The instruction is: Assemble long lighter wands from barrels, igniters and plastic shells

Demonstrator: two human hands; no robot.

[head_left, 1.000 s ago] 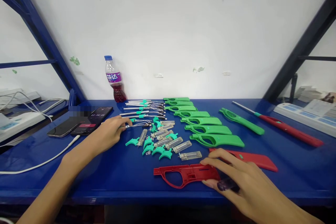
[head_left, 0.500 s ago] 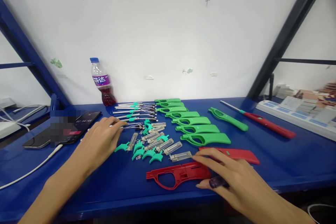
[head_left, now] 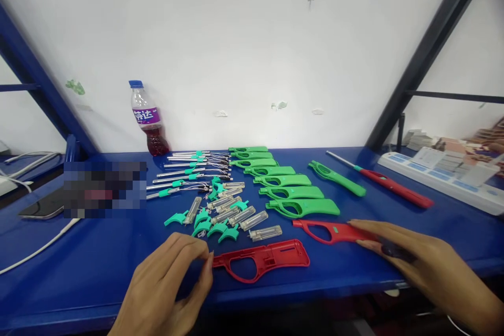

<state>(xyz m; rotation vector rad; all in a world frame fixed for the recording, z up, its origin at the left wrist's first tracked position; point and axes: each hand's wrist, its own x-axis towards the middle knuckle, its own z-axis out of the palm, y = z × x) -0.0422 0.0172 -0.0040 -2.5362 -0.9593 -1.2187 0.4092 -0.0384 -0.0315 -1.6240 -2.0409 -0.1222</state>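
The red lighter half-shell (head_left: 271, 257) lies with its hollow inner side up near the table's front edge. My left hand (head_left: 169, 283) pinches its narrow tip between thumb and fingers. To the right, a second red half-shell (head_left: 334, 232) lies outer side up, a small green mark on it. My right hand (head_left: 417, 257) closes its fingers about the wide end of that shell. A dark purple piece (head_left: 394, 251) is tucked in the same hand, mostly hidden. Clear lighter fuel tanks (head_left: 265, 233) and teal triggers (head_left: 223, 230) lie behind the nearer shell.
Several green half-shells (head_left: 303, 207) form a column, left of a lone green shell (head_left: 338, 178). Metal lighter rods with wires (head_left: 179, 173) lie at back left. A finished red lighter (head_left: 394, 187) and power strip (head_left: 441, 181) are right; a bottle (head_left: 147, 121) and phone (head_left: 43, 205) left.
My left hand came from the metal rods down to the red shell's tip and pinched it. A rod it held now lies with the others. My right hand moved right along the other red shell.
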